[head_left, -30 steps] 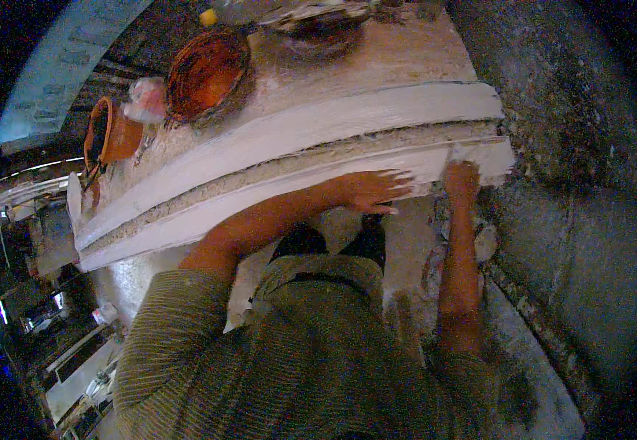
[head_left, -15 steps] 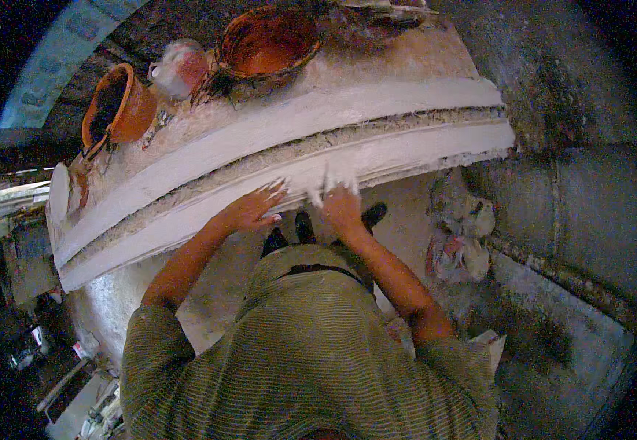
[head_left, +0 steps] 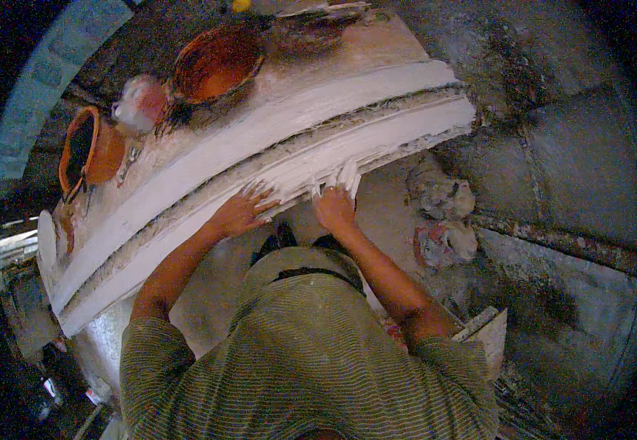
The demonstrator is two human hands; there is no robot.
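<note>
Head view, looking straight down. A long white plaster moulding lies along the bench, curving with the lens from lower left to upper right, with a rough grooved channel running down its middle. Both hands are on its near edge, close together.

Left hand: palm down, fingers spread and flat on the wet white surface, grasping nothing.

Right hand: likewise flat, plaster-coated fingers extended side by side and pressing onto the near lip, nothing held.

Beyond the moulding, on the bench's far side: an orange bowl, an orange pot tipped on its side, and a small pale lump between them. On the floor to the right lie two plaster-caked lumps.

Judgement on technique: smoothing like this goes best with fingers kept flat and together, even light pressure, long strokes following the profile's line rather than across it. Avoid digging fingertips into the lip, which looks soft. Keep hands clear of the central groove so its edge is not smeared.
</note>
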